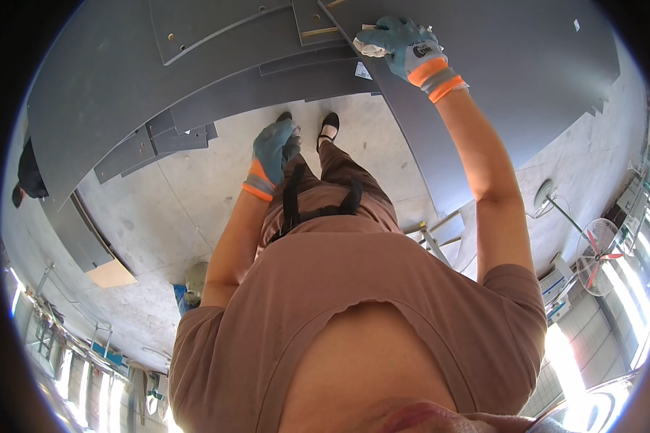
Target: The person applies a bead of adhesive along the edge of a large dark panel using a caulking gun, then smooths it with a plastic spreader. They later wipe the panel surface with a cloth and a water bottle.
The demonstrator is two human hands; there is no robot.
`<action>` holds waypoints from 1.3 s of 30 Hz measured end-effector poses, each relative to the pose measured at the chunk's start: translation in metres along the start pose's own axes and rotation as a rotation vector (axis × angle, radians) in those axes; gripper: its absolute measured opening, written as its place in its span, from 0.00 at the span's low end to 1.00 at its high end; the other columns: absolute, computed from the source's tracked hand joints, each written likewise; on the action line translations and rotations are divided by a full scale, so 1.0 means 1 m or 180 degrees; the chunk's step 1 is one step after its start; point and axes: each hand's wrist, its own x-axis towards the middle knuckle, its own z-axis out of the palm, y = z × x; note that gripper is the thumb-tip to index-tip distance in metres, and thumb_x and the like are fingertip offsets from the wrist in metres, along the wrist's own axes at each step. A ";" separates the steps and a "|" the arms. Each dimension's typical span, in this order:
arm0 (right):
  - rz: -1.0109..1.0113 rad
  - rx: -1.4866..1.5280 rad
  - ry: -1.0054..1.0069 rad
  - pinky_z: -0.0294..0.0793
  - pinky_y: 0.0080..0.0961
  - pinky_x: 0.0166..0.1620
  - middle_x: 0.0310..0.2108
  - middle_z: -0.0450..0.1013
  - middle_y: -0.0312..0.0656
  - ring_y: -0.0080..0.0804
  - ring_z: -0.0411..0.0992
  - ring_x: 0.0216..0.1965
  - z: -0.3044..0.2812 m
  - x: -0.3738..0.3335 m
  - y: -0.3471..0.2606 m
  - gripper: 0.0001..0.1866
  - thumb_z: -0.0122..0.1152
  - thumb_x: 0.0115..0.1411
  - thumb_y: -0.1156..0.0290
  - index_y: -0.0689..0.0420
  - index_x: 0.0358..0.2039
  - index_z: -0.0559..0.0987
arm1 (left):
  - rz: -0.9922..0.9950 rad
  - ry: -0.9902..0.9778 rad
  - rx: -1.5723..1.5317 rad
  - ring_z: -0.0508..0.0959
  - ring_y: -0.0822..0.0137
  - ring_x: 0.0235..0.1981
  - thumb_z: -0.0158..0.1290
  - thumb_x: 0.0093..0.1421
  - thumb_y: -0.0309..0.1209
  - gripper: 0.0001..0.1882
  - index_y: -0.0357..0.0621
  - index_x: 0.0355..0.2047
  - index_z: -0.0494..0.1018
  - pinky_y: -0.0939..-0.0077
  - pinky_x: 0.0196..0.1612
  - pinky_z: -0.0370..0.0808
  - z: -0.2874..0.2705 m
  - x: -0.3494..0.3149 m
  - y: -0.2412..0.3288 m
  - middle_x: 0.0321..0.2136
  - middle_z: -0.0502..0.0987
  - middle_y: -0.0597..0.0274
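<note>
My right hand (406,49), in a grey-blue work glove with an orange cuff, is closed on a crumpled whitish cloth (370,50). It presses the cloth against the large dark grey panel (513,79) on the right, near that panel's left edge. My left hand (273,150) wears a matching glove and hangs in front of my legs, away from the panels. Its fingers are curled together around something small and greyish, too hidden to name.
More dark grey panels (101,94) lie stacked at the far left, some with drilled holes. Below them, smaller panel pieces (141,151) rest low. A panel with a tan end (112,273) sits at the left. A standing fan (597,257) is at the right.
</note>
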 end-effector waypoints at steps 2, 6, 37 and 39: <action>-0.0023 -0.0137 -0.0089 0.77 0.50 0.55 0.55 0.73 0.28 0.39 0.73 0.56 0.000 -0.003 -0.002 0.32 0.65 0.54 0.78 0.26 0.55 0.79 | 0.0056 -0.0027 -0.0033 0.85 0.65 0.39 0.52 0.72 0.32 0.13 0.37 0.51 0.75 0.78 0.38 0.84 -0.001 -0.002 -0.001 0.42 0.82 0.56; 0.0043 -0.0157 -0.0221 0.76 0.52 0.56 0.54 0.72 0.28 0.39 0.72 0.57 -0.015 -0.012 -0.012 0.32 0.65 0.55 0.79 0.26 0.55 0.79 | 0.0060 0.0077 -0.0008 0.81 0.71 0.35 0.59 0.66 0.36 0.15 0.40 0.47 0.77 0.79 0.39 0.80 0.011 -0.010 0.003 0.39 0.81 0.62; -0.0184 -0.0054 -0.0310 0.81 0.48 0.50 0.51 0.74 0.32 0.40 0.75 0.53 -0.007 -0.100 -0.007 0.24 0.65 0.57 0.71 0.27 0.52 0.82 | -0.0034 0.0083 0.0113 0.84 0.69 0.35 0.56 0.69 0.33 0.12 0.37 0.45 0.78 0.81 0.34 0.82 0.017 -0.005 -0.005 0.37 0.83 0.58; -0.0214 0.0005 -0.0403 0.80 0.50 0.50 0.51 0.74 0.32 0.39 0.75 0.53 -0.013 -0.108 -0.012 0.23 0.65 0.57 0.70 0.28 0.51 0.82 | -0.0024 -0.0013 0.0046 0.83 0.70 0.34 0.57 0.69 0.34 0.12 0.37 0.44 0.78 0.81 0.35 0.82 0.014 -0.004 -0.007 0.37 0.83 0.58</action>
